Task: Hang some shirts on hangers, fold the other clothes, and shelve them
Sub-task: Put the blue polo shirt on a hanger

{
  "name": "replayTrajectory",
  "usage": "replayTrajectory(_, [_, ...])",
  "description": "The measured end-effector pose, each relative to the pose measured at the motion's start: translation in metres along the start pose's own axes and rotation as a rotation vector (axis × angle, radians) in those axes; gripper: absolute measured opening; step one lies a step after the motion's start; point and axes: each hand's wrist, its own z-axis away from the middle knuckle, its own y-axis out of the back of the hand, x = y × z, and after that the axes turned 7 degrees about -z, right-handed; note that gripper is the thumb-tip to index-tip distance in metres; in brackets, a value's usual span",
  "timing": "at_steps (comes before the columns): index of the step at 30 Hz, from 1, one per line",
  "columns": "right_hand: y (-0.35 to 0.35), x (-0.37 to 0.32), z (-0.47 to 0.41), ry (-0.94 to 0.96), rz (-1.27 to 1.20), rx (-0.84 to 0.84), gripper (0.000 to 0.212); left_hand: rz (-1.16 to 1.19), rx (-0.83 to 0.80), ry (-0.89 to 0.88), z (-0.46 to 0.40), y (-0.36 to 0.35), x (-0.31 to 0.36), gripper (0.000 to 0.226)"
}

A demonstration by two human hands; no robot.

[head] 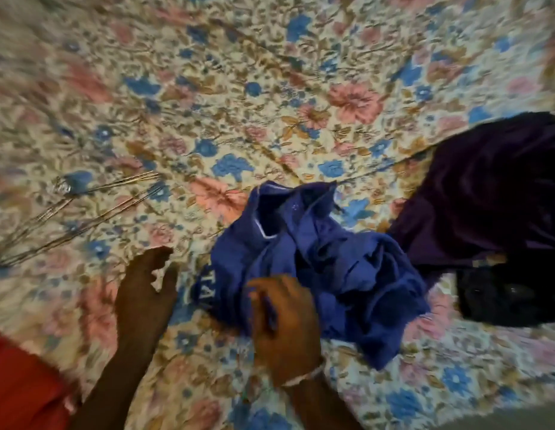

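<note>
Fingers of the right hand bunch up the crumpled blue shirt at lower centre of the frame, gripping its near edge, likely to lift it and shake it out. Left hand hovers just beside it, fingers loose and spread, holding nothing, ready to catch the other edge. Wire hangers wait at the left on the floral bed, within reach. Dark purple garment lies heaped at the right, untouched.

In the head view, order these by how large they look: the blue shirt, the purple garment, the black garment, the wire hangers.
1. purple garment, partly cut off
2. blue shirt
3 and 4. wire hangers and black garment: too alike to rank.
</note>
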Motion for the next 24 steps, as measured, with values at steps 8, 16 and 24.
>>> replayTrajectory(8, [0.062, 0.073, -0.097, -0.384, 0.245, 0.158, 0.070, 0.054, -0.343, -0.218, 0.034, -0.084, 0.056, 0.105])
replayTrajectory(16, [0.029, 0.056, -0.104, -0.651, -0.063, -0.393, 0.044, 0.345, -0.397, -0.029, 0.018, -0.096, 0.068, 0.025])
replayTrajectory(24, [0.034, 0.003, -0.046, -0.793, -0.467, -1.008, 0.037, 1.186, -0.887, 0.472, 0.040, -0.030, 0.028, 0.069])
